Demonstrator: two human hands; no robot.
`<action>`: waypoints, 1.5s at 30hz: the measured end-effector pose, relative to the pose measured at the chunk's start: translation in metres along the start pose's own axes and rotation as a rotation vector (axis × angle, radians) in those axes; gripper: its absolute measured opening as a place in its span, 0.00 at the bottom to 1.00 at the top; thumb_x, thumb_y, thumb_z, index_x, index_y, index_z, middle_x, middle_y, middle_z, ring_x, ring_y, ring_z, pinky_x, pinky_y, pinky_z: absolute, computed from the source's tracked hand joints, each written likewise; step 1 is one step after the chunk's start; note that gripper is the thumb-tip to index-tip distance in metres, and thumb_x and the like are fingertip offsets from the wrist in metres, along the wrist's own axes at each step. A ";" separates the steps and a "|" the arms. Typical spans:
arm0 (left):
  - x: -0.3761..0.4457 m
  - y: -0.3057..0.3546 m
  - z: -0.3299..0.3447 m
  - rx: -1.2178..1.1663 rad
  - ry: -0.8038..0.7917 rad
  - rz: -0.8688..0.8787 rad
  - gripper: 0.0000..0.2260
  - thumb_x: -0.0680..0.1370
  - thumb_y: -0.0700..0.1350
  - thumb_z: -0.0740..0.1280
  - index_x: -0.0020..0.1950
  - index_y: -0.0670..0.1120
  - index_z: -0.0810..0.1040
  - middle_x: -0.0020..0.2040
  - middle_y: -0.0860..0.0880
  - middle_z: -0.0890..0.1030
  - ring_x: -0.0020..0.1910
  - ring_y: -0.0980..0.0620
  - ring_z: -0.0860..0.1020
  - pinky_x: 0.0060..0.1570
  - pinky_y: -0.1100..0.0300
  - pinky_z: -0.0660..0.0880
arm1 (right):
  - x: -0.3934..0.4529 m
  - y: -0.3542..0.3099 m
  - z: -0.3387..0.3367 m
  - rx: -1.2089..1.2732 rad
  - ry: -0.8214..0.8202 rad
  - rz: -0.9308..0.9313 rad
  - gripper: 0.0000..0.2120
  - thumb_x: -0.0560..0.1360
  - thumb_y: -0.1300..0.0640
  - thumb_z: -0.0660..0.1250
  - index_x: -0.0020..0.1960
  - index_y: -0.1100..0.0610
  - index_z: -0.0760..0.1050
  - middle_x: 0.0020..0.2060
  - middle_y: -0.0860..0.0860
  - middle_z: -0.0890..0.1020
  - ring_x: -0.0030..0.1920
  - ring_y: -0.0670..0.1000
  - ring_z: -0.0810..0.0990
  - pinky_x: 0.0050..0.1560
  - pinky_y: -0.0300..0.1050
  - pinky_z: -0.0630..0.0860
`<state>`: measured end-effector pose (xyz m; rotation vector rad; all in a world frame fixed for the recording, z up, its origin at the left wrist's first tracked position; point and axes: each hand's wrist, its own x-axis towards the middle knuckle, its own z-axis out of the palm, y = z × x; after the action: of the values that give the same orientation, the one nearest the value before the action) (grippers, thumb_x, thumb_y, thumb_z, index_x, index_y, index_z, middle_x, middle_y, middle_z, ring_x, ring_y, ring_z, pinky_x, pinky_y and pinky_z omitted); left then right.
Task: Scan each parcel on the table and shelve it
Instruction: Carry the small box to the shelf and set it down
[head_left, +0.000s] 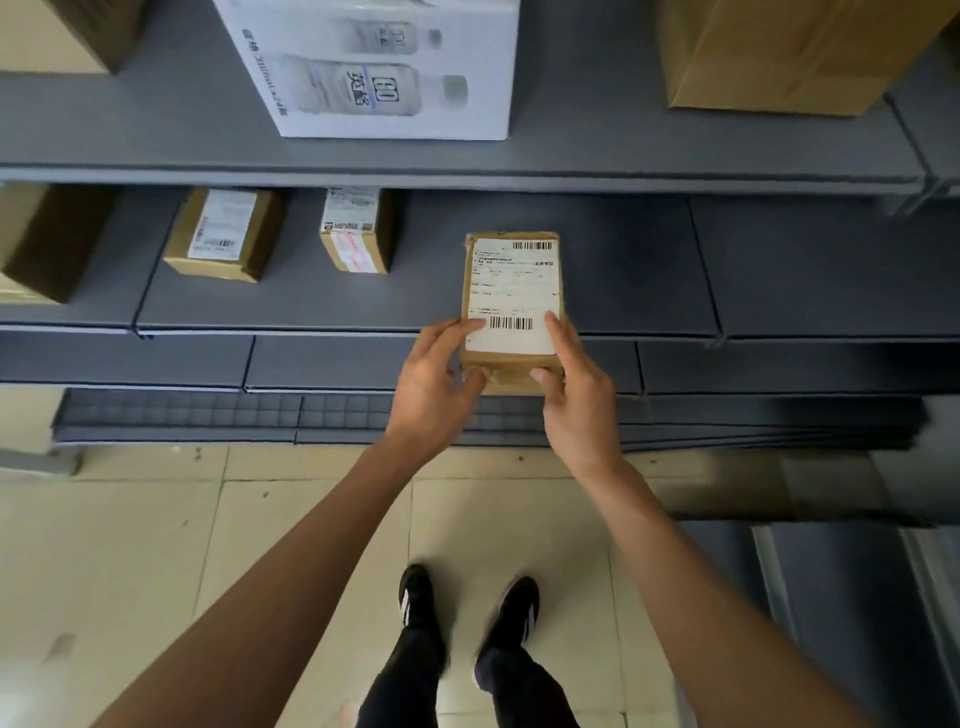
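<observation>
Shelving step in hand, by the look of it: both hands are gripping a small brown parcel (511, 306) by its near end, label face up, barcodes showing at the far and near ends of the label. Left hand (434, 382) is clamping the near left corner, fingers on top and thumb tucked under the near edge; right hand (569, 389) is clamping the near right corner, forefinger lying along the label's right side. Parcel is sitting over the front edge of the grey shelf (623, 270), far end reaching in over the shelf surface, near end overhanging the front lip; whether the base is touching the shelf, cannot tell. Two other labelled parcels (226, 234) are standing further back toward the left of the same shelf, well apart from this one. A white carton (374, 67) is resting on the shelf above. Next move is probably calling for pushing the parcel further in past the front edge until fully supported, then letting go with both hands
</observation>
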<state>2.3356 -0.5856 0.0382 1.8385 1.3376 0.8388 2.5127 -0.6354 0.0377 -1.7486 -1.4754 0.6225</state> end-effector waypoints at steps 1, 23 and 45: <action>0.004 -0.007 0.000 -0.001 0.011 -0.006 0.23 0.78 0.36 0.71 0.72 0.48 0.74 0.69 0.49 0.73 0.67 0.51 0.74 0.58 0.48 0.80 | 0.006 0.004 0.007 -0.005 -0.007 -0.003 0.32 0.80 0.67 0.67 0.80 0.53 0.62 0.78 0.53 0.68 0.68 0.53 0.77 0.67 0.52 0.77; 0.108 -0.106 0.028 0.067 0.097 0.147 0.20 0.79 0.46 0.71 0.71 0.56 0.77 0.70 0.52 0.74 0.66 0.53 0.75 0.61 0.51 0.79 | 0.107 0.071 0.087 0.068 0.125 -0.131 0.23 0.81 0.67 0.64 0.75 0.54 0.70 0.72 0.51 0.73 0.68 0.52 0.75 0.61 0.52 0.80; 0.164 -0.103 0.032 0.174 0.048 0.089 0.29 0.77 0.42 0.70 0.77 0.54 0.66 0.69 0.47 0.71 0.64 0.44 0.75 0.59 0.41 0.77 | 0.180 0.067 0.102 0.026 0.113 -0.083 0.25 0.81 0.67 0.63 0.75 0.51 0.68 0.69 0.52 0.75 0.64 0.50 0.75 0.56 0.30 0.73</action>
<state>2.3518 -0.4105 -0.0493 2.0369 1.4054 0.8398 2.5142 -0.4407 -0.0588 -1.6663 -1.4472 0.4897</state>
